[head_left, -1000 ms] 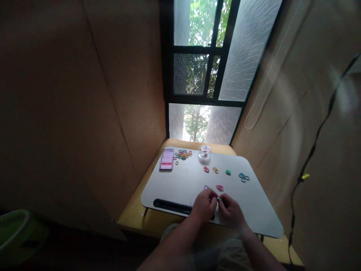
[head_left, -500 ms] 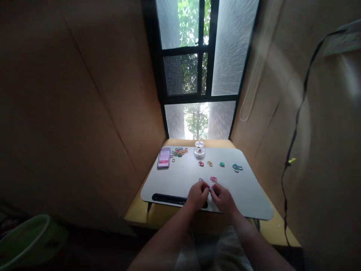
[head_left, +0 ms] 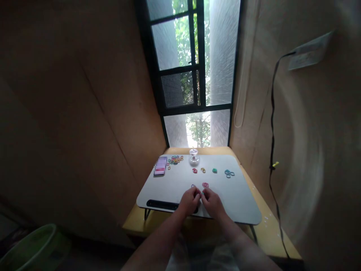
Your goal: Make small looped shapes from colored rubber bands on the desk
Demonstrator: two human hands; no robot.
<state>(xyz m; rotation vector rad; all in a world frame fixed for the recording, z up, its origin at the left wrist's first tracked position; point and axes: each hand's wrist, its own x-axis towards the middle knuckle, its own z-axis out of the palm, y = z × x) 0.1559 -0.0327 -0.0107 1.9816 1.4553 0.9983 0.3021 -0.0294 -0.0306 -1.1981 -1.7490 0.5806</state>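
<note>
Both hands meet over the front part of a white lap table (head_left: 160,190). My left hand (head_left: 190,199) and my right hand (head_left: 211,201) have their fingers closed, fingertips together around something small and greenish, too small to name. Just beyond them lie a pink cluster of small rings (head_left: 205,185) and a pale ring (head_left: 193,186). Farther back sit a red cluster (head_left: 194,171), a yellow cluster (head_left: 203,170), a green cluster (head_left: 214,170) and several teal rings (head_left: 229,173). A mixed-colour pile of rings (head_left: 176,159) lies at the back left.
A clear jar (head_left: 194,158) stands at the table's back edge. A phone (head_left: 160,166) lies at the left, and a black slot (head_left: 162,204) runs along the front. Walls flank the table, with a window (head_left: 180,88) behind. A green basin (head_left: 36,248) is at lower left.
The view has shifted, so the table appears lower and farther left. Both hands remain together near the front edge, fingers still closed.
</note>
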